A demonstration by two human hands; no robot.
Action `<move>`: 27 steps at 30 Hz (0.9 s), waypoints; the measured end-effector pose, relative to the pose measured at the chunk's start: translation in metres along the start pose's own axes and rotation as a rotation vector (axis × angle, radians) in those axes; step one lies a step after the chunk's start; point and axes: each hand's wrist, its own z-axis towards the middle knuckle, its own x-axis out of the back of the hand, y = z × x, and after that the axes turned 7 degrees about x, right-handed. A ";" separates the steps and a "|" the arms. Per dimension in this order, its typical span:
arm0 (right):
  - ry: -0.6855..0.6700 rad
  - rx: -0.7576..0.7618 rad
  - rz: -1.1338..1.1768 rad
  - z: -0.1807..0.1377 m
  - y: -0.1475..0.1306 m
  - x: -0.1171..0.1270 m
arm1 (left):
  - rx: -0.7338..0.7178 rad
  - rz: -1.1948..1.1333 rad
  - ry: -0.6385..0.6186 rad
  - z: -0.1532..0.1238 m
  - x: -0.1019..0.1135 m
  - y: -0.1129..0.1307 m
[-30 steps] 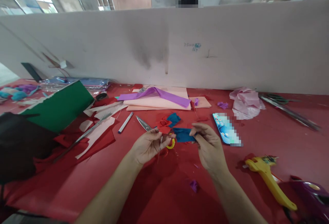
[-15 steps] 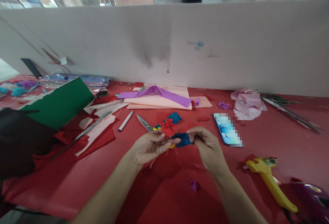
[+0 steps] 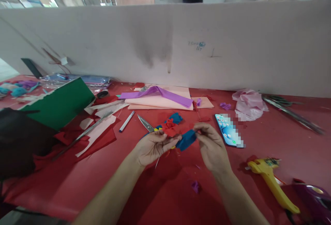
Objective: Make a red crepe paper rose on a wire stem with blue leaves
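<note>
My left hand (image 3: pixel 152 147) is closed, thumb and fingers pinching at the base of a red flower (image 3: pixel 170 127) of paper or cloth. A thin stem or wire pokes out below that hand. Between my hands stretches a blue strip (image 3: pixel 186 140), its left end at my left fingertips. My right hand (image 3: pixel 212 145) pinches the strip's other end. Just behind the flower lies another blue piece (image 3: pixel 177 118). Beside my left hand are scissors (image 3: pixel 146 123) with yellow on the handle, partly hidden.
A phone (image 3: pixel 229 130) and a yellow glue gun (image 3: pixel 274 182) lie to the right. Folded peach sheets (image 3: pixel 160 104) bear a purple strip (image 3: pixel 170 96). Leftward are a marker (image 3: pixel 126 121), paper scraps (image 3: pixel 100 137) and a green board (image 3: pixel 62 104). A white partition (image 3: pixel 103 42) stands behind.
The blue strip has turned its broad face toward me and now slants up to the right. The red flower shows more fully. Both hands have shifted only slightly.
</note>
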 end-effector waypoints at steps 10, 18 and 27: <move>-0.022 -0.161 -0.093 -0.012 0.002 -0.023 | -0.125 -0.025 0.053 0.007 -0.001 -0.013; 0.074 -0.287 -0.044 0.000 0.001 -0.007 | -0.146 -0.041 0.101 0.004 -0.009 -0.013; -0.016 -0.378 0.196 -0.008 0.000 -0.020 | -0.160 -0.016 0.062 0.004 -0.007 -0.013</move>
